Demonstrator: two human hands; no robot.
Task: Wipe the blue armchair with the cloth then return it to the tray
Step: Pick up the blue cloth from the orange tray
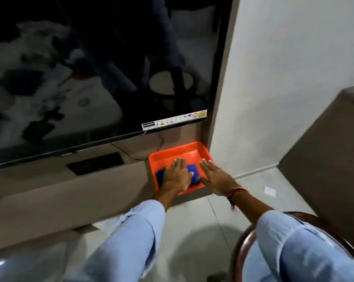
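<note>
An orange tray rests on the low TV shelf, in the corner by the wall. Inside it lies a blue cloth, mostly covered by my left hand, which lies flat on top of it with the fingers extended. My right hand hovers open over the tray's right rim, palm down, touching nothing that I can make out. The blue armchair is out of view.
A large dark TV screen hangs above the beige shelf. A white wall stands to the right, with a brown cabinet beyond. A round dark wooden stool sits on the tiled floor at lower right.
</note>
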